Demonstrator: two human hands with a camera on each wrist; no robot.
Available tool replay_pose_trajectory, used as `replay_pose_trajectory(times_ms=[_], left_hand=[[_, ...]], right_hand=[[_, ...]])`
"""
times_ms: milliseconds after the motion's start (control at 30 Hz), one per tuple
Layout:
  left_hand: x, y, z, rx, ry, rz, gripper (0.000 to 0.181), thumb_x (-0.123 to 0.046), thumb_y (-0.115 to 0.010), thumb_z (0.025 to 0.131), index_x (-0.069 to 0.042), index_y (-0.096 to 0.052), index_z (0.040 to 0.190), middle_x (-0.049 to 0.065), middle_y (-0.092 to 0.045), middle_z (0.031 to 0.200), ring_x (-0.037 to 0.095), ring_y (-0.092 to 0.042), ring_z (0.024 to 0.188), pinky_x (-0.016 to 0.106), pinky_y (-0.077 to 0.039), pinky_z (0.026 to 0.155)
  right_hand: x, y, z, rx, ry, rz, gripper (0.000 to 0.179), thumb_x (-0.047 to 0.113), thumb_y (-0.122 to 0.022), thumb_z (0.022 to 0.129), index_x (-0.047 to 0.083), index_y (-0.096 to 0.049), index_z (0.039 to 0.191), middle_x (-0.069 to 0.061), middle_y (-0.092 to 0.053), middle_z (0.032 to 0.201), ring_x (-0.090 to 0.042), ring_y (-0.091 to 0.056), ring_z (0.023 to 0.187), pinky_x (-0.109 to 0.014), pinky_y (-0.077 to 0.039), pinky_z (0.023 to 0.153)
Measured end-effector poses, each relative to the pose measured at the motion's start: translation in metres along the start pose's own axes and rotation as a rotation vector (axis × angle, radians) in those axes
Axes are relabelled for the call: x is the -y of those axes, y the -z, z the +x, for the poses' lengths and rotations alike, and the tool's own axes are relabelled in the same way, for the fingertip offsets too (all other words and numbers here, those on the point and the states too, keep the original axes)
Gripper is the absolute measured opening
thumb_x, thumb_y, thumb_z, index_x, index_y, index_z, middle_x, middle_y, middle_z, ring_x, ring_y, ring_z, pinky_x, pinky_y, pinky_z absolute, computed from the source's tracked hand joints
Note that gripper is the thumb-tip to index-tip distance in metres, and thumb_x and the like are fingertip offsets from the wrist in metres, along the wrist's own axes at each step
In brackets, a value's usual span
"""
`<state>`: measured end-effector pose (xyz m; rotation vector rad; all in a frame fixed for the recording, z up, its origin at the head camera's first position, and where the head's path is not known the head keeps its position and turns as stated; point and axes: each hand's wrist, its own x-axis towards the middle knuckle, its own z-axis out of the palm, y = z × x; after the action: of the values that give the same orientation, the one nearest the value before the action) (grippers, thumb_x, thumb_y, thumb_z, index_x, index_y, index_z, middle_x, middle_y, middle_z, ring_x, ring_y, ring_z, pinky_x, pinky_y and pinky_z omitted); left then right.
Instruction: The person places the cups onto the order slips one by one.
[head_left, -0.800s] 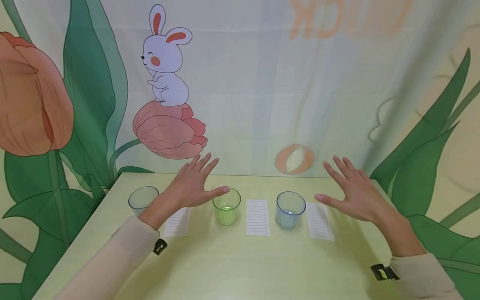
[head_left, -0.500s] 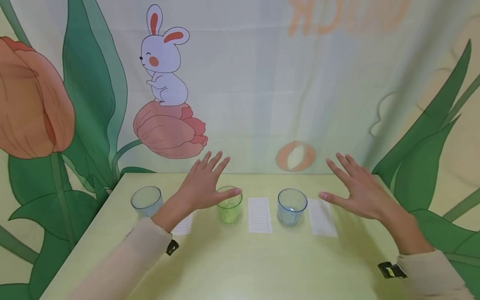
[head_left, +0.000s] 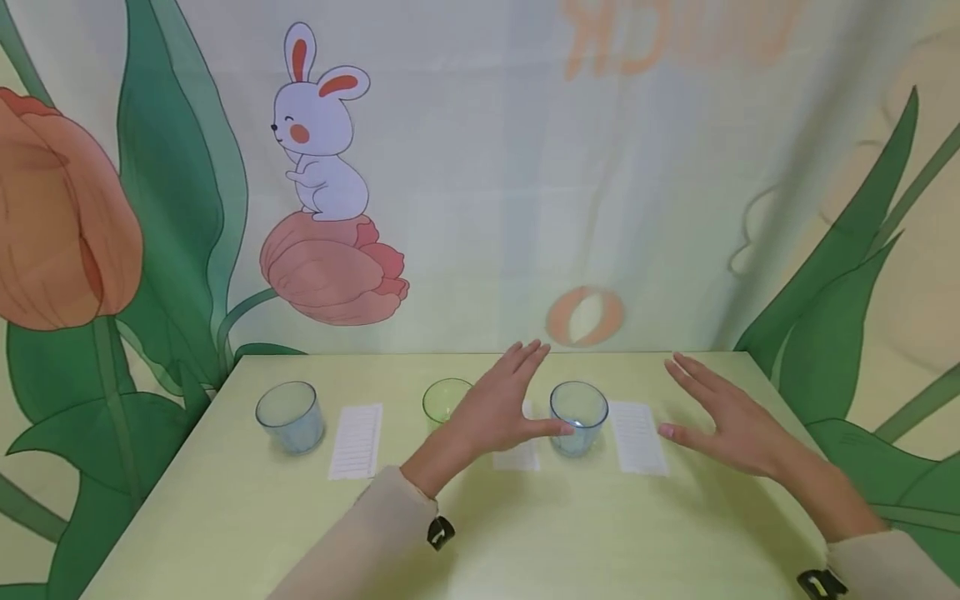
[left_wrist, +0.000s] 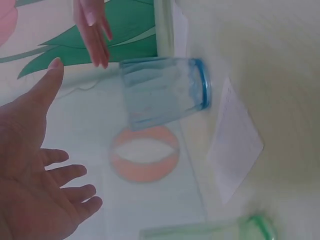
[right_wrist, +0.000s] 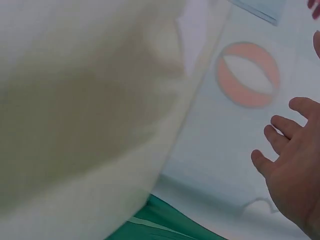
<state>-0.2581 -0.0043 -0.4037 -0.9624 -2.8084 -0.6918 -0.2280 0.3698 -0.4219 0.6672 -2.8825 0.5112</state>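
Blue glass point(head_left: 578, 417) is pretty see-through, bit narrower at the base, standing upright at 3 o'clock from the left hand point(head_left: 491, 417), not touching it. Lined slip point(head_left: 638, 439) is just lying flat, 9ish o'clock from the right hand point(head_left: 738, 432).

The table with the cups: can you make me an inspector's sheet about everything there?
Surface: pale yellow-green table, with shadows on it.
Job's things: left blue glass, green glass and right blue glass, all upright, green partly hidden; three white papers beside them.
Clutter: nothing seen
Grips: left grip and right grip, both bare hands with fingers extended, holding nothing.
Cables: nothing seen
Surroundings: printed rabbit-and-tulip backdrop behind the table.
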Motion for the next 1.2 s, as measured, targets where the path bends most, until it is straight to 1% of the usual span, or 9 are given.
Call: replay_pose_trajectory(times_ms=[100,200,367,533,767,833,1033,1100,1200], left_hand=[[0.000,-0.017,0.006,0.014,0.021,-0.053,0.112,-0.071,-0.074,0.088,-0.014,-0.024,0.170,0.004,-0.026,0.174,0.026,-0.023,0.161,0.045,-0.038,0.123],[0.002,-0.031,0.012,0.022,0.041,-0.101,0.108,-0.071,-0.072,0.090,-0.014,-0.026,0.169,0.003,-0.027,0.174,0.024,-0.027,0.160,0.045,-0.038,0.123],[0.006,-0.052,0.022,0.042,0.076,-0.185,0.105,-0.069,-0.074,0.089,-0.018,-0.030,0.169,0.003,-0.033,0.171,0.023,-0.034,0.157,0.045,-0.038,0.122],[0.007,-0.067,0.026,0.072,0.071,-0.218,0.107,-0.069,-0.078,0.086,-0.017,-0.032,0.168,0.003,-0.037,0.169,0.023,-0.041,0.153,0.043,-0.042,0.120],[0.002,-0.069,0.027,0.073,0.061,-0.218,0.102,-0.062,-0.079,0.089,-0.015,-0.034,0.167,0.003,-0.042,0.165,0.025,-0.047,0.148,0.042,-0.043,0.119],[0.002,-0.068,0.028,0.069,0.059,-0.225,0.101,-0.060,-0.080,0.089,-0.015,-0.034,0.166,0.002,-0.042,0.165,0.024,-0.048,0.147,0.041,-0.044,0.118],[0.003,-0.069,0.029,0.072,0.066,-0.250,0.095,-0.055,-0.081,0.091,-0.015,-0.037,0.165,-0.001,-0.045,0.162,0.017,-0.054,0.141,0.039,-0.046,0.115],[0.003,-0.069,0.030,0.076,0.066,-0.255,0.094,-0.054,-0.081,0.091,-0.015,-0.038,0.165,-0.001,-0.046,0.162,0.017,-0.054,0.141,0.039,-0.046,0.115],[0.003,-0.069,0.033,0.077,0.064,-0.253,0.092,-0.053,-0.082,0.091,-0.016,-0.040,0.164,-0.001,-0.046,0.161,0.016,-0.054,0.141,0.038,-0.046,0.115]], right_hand=[[-0.008,-0.018,-0.002,0.010,0.012,0.009,0.093,0.052,-0.075,0.097,0.012,-0.031,0.168,-0.016,-0.029,0.172,-0.048,-0.031,0.153,-0.072,-0.034,0.113],[-0.014,-0.031,-0.002,0.019,0.018,0.010,0.092,0.052,-0.076,0.096,0.005,-0.038,0.164,-0.019,-0.035,0.169,-0.047,-0.034,0.152,-0.069,-0.035,0.114],[-0.024,-0.044,-0.002,0.058,0.021,0.005,0.091,0.053,-0.076,0.095,-0.002,-0.042,0.160,-0.022,-0.040,0.165,-0.048,-0.038,0.149,-0.067,-0.036,0.115],[-0.032,-0.055,-0.002,0.080,0.079,-0.045,0.090,0.051,-0.077,0.095,-0.007,-0.046,0.155,-0.024,-0.044,0.161,-0.048,-0.044,0.145,-0.065,-0.039,0.113],[-0.040,-0.067,-0.003,0.101,0.112,-0.074,0.090,0.052,-0.077,0.095,-0.008,-0.047,0.154,-0.024,-0.045,0.161,-0.046,-0.045,0.146,-0.062,-0.041,0.113],[-0.040,-0.069,-0.004,0.103,0.114,-0.083,0.090,0.054,-0.076,0.095,-0.007,-0.048,0.155,-0.023,-0.045,0.162,-0.045,-0.045,0.146,-0.055,-0.040,0.116],[-0.041,-0.070,-0.004,0.149,0.113,-0.060,0.089,0.056,-0.072,0.097,-0.005,-0.046,0.156,-0.022,-0.042,0.164,-0.044,-0.043,0.149,-0.049,-0.040,0.118],[-0.042,-0.071,-0.004,0.168,0.104,-0.042,0.090,0.056,-0.071,0.098,-0.006,-0.044,0.157,-0.023,-0.040,0.165,-0.045,-0.041,0.149,-0.045,-0.038,0.120],[-0.043,-0.072,-0.004,0.191,0.075,-0.019,0.092,0.058,-0.070,0.098,-0.004,-0.042,0.159,-0.022,-0.037,0.167,-0.044,-0.038,0.151,-0.032,-0.028,0.124]])
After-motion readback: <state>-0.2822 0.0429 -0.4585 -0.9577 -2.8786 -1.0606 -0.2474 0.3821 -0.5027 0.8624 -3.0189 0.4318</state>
